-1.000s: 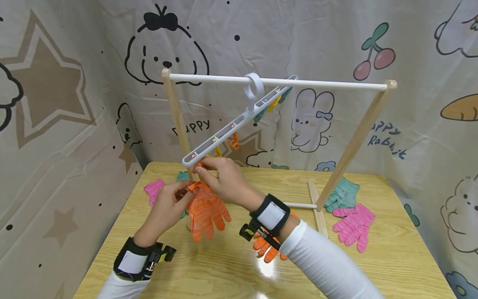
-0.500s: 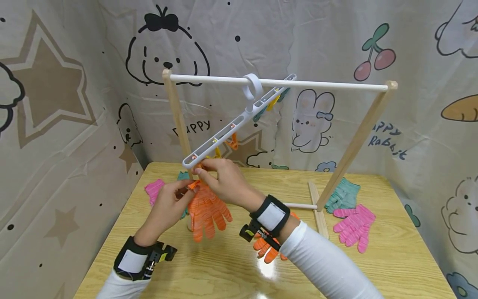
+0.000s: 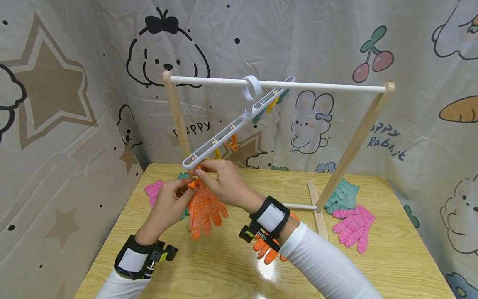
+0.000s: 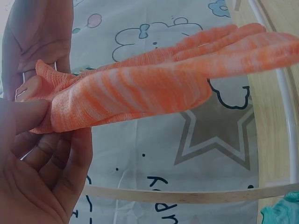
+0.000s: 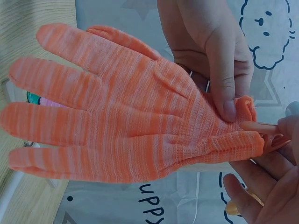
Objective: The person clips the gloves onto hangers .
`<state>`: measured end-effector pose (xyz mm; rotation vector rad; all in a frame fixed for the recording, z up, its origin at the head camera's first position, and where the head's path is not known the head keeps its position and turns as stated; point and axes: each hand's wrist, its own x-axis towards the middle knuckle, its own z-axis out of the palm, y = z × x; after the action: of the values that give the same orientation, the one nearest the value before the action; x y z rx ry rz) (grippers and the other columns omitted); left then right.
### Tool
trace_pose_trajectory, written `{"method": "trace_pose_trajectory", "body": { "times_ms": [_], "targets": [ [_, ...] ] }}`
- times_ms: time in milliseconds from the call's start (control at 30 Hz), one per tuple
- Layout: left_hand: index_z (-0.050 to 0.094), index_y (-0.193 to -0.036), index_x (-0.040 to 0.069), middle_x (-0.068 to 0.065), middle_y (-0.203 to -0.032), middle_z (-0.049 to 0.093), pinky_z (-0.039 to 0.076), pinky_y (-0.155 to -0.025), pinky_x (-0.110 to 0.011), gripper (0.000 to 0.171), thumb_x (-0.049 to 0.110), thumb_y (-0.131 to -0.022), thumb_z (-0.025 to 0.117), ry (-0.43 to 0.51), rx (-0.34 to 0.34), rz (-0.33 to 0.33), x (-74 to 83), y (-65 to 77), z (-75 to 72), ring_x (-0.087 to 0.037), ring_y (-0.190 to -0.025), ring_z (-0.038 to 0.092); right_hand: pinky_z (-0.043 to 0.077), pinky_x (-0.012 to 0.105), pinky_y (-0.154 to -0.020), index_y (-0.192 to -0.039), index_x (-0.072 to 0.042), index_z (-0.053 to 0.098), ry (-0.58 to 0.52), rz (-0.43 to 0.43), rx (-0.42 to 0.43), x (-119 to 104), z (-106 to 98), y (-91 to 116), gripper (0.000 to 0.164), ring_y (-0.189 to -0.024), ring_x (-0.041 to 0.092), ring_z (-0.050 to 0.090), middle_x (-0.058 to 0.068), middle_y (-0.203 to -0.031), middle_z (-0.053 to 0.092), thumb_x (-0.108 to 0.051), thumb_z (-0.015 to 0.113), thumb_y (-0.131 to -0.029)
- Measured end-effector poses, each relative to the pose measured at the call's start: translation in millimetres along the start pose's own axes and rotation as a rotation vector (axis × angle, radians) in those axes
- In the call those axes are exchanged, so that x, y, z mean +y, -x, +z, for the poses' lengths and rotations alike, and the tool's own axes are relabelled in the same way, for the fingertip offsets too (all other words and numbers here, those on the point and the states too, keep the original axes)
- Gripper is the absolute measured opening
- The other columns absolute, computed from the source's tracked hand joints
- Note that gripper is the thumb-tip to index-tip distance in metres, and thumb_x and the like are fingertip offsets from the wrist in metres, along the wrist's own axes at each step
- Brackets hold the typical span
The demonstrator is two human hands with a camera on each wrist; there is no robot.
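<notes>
My left hand point(image 3: 168, 207) pinches the cuff of an orange striped knit glove point(image 3: 207, 209), whose fingers hang downward. My right hand point(image 3: 229, 182) pinches an orange clothespin point(image 5: 259, 127) below the near end of a white clip hanger point(image 3: 220, 139). In the right wrist view the clothespin's tip lies at the glove's cuff, between its folded edges; whether it grips the cloth I cannot tell. The left wrist view shows the glove side-on, its cuff bunched between thumb and fingers. The hanger hooks over the white rail point(image 3: 317, 86) and slants toward me.
Other clothespins, such as an orange one point(image 3: 233, 143), hang along the hanger. A wooden post point(image 3: 351, 149) holds the rail at right. On the table point(image 3: 224, 274) lie another orange glove point(image 3: 264, 249), pink gloves point(image 3: 354, 226) and teal gloves point(image 3: 341, 195).
The glove's hanging fingers have swung slightly to the left and up. Both hands keep almost the same place and the same pinch.
</notes>
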<state>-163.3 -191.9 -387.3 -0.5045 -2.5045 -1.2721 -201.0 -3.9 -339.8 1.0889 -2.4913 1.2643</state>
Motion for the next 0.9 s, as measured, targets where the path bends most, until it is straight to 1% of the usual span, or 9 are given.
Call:
{"method": "trace_pose_trajectory", "body": {
  "times_ms": [100, 200, 267, 333, 400, 467, 567, 700, 900],
  "targets": [
    [0.073, -0.112, -0.003, -0.007, -0.075, 0.069, 0.049, -0.058, -0.021, 0.020, 0.002, -0.098, 0.060, 0.005, 0.001, 0.000, 0.9, 0.2, -0.3, -0.002, -0.062, 0.054, 0.032, 0.018, -0.055, -0.117, -0.011, 0.073, -0.013, 0.002, -0.004, -0.1, 0.4, 0.0, 0.024, -0.055, 0.010, 0.044, 0.005, -0.103, 0.077, -0.022, 0.056, -0.105],
    [0.073, -0.113, -0.003, -0.007, -0.074, 0.068, 0.048, -0.058, -0.021, 0.020, 0.003, -0.099, 0.060, 0.009, 0.005, 0.003, 2.3, 0.4, -0.5, -0.002, -0.061, 0.053, 0.038, 0.018, -0.061, -0.118, -0.011, 0.073, -0.024, -0.002, -0.007, -0.2, 0.7, 0.2, 0.025, -0.065, 0.014, 0.055, 0.005, -0.107, 0.077, -0.021, 0.056, -0.105],
    [0.073, -0.112, -0.003, -0.006, -0.073, 0.067, 0.047, -0.057, -0.021, 0.020, 0.004, -0.099, 0.060, 0.008, 0.010, 0.007, 3.0, 0.5, -0.5, -0.002, -0.061, 0.052, 0.045, 0.019, -0.068, -0.120, -0.011, 0.073, -0.024, -0.004, -0.007, -0.2, 0.9, 0.5, 0.025, -0.075, 0.011, 0.063, 0.004, -0.111, 0.077, -0.022, 0.056, -0.105],
    [0.073, -0.112, -0.003, -0.005, -0.071, 0.066, 0.046, -0.056, -0.021, 0.020, 0.005, -0.099, 0.060, 0.012, 0.012, 0.010, 3.2, 0.6, -0.6, -0.001, -0.060, 0.050, 0.051, 0.023, -0.074, -0.121, -0.011, 0.072, -0.025, -0.006, -0.009, 0.1, 1.3, 0.6, 0.025, -0.086, 0.011, 0.069, 0.004, -0.114, 0.077, -0.021, 0.055, -0.105],
    [0.073, -0.112, -0.002, -0.005, -0.070, 0.065, 0.045, -0.054, -0.021, 0.019, 0.005, -0.099, 0.061, 0.017, 0.013, 0.013, 3.5, 0.6, -1.0, -0.002, -0.059, 0.049, 0.056, 0.027, -0.083, -0.121, -0.011, 0.072, -0.026, -0.008, -0.012, 0.3, 1.7, 0.9, 0.025, -0.099, 0.014, 0.072, 0.005, -0.116, 0.076, -0.021, 0.055, -0.105],
    [0.074, -0.112, -0.001, -0.005, -0.068, 0.063, 0.043, -0.053, -0.022, 0.019, 0.005, -0.099, 0.061, 0.025, 0.010, 0.014, 3.9, 0.4, -1.4, -0.002, -0.057, 0.048, 0.058, 0.033, -0.091, -0.121, -0.010, 0.072, -0.027, -0.010, -0.013, 0.3, 1.9, 1.0, 0.025, -0.110, 0.018, 0.071, 0.006, -0.117, 0.076, -0.020, 0.056, -0.105],
    [0.073, -0.113, -0.003, -0.006, -0.071, 0.066, 0.043, -0.052, -0.021, 0.020, 0.005, -0.099, 0.061, 0.035, 0.007, 0.015, 4.3, -0.6, -2.4, -0.001, -0.058, 0.047, 0.057, 0.037, -0.096, -0.120, -0.008, 0.072, -0.027, -0.012, -0.013, 0.3, 1.9, 1.2, 0.025, -0.115, 0.021, 0.070, 0.008, -0.118, 0.076, -0.019, 0.056, -0.104],
    [0.073, -0.113, -0.004, -0.008, -0.075, 0.069, 0.044, -0.053, -0.021, 0.020, 0.004, -0.099, 0.060, 0.041, 0.002, 0.010, 4.4, -2.1, -2.6, -0.001, -0.059, 0.049, 0.058, 0.038, -0.095, -0.119, -0.008, 0.072, -0.026, -0.009, -0.011, 0.6, 1.7, 1.2, 0.024, -0.113, 0.022, 0.071, 0.008, -0.117, 0.076, -0.019, 0.056, -0.104],
    [0.074, -0.109, -0.001, -0.004, -0.066, 0.060, 0.042, -0.051, -0.023, 0.018, 0.005, -0.100, 0.059, 0.026, -0.002, 0.009, 3.5, -3.5, -3.1, -0.003, -0.056, 0.046, 0.057, 0.039, -0.098, -0.122, -0.010, 0.071, -0.030, -0.001, -0.022, 0.2, 1.6, 0.9, 0.025, -0.119, 0.023, 0.069, 0.007, -0.121, 0.075, -0.021, 0.060, -0.102]
  ]
}}
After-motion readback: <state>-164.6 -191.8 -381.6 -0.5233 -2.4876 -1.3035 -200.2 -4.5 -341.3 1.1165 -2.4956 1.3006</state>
